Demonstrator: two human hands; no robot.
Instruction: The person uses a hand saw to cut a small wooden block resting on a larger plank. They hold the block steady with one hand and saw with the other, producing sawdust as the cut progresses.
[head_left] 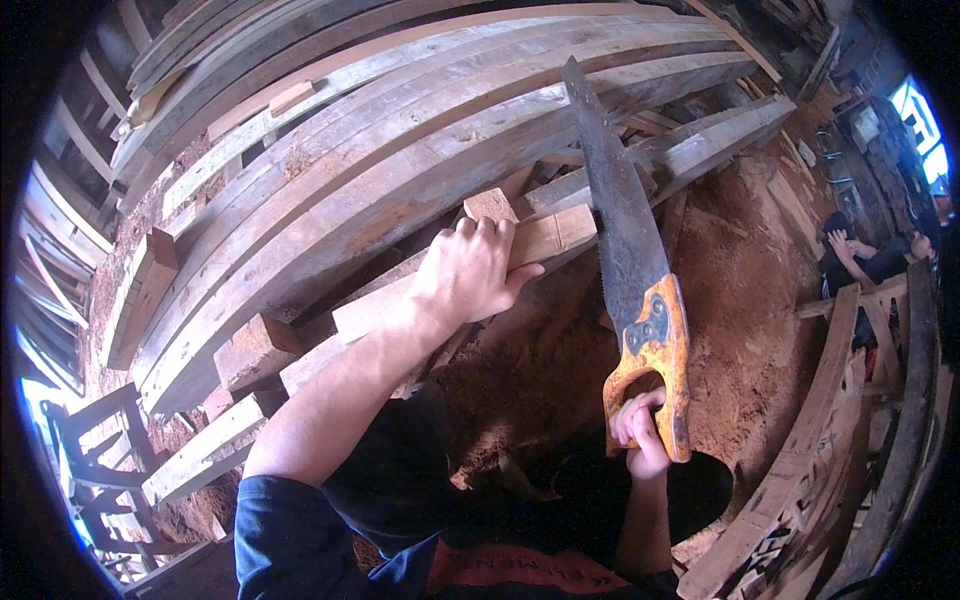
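Observation:
My left hand (468, 268) presses down on a squared piece of wood (545, 236), its fingers curled over the far edge and the thumb along the near side. A thin line crosses the wood close to its right end. Just beyond the fingers, a small wood block (490, 206) sits against it. My right hand (640, 428) is wrapped round the worn yellow-orange handle of a handsaw (622, 200). Its dark blade points up and away, right beside the wood's end; I cannot tell whether they touch.
Long timber beams (400, 185) lie stacked across the far side. Reddish sawdust (540, 370) covers the ground below. A wooden frame (815, 440) of leaning boards stands at right, with another person (860, 255) behind it. Dark chair-like frames (100, 450) are at left.

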